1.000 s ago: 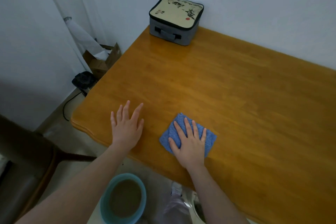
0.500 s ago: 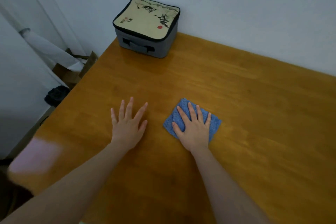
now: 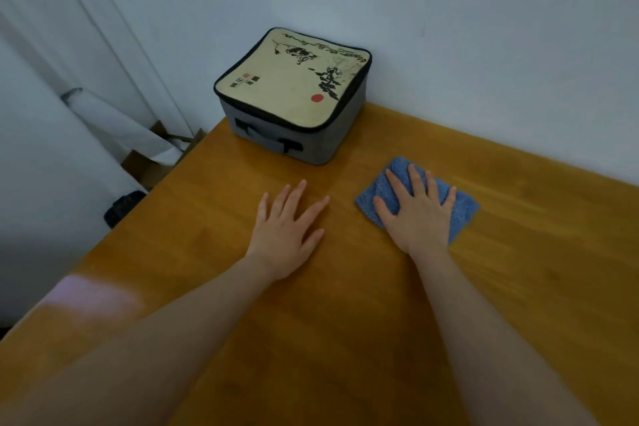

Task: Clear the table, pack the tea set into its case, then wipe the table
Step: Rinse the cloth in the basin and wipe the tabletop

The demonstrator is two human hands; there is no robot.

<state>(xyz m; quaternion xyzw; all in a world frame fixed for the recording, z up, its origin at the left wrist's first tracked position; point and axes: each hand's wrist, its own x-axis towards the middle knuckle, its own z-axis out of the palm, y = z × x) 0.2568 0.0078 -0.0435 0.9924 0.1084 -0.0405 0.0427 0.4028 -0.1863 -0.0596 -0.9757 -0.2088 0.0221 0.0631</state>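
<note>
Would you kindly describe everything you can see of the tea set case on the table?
The tea set case is a square, soft-sided box: grey fabric walls and a beige lid edged in black, printed with ink-style painting and a red dot. A strap handle sits on its near side. Closed, it stands flat on the wooden table, at its far left corner, by the wall; only the table touches it.

Left hand [image 3: 288,228] flat, fingers spread, right hand [image 3: 416,214] flat, both forearms extended forward

I see case [image 3: 294,93] blocking far left corner against wall [image 3: 484,28]; table [image 3: 539,270] right of cloth [image 3: 465,214] passable for me.
</note>
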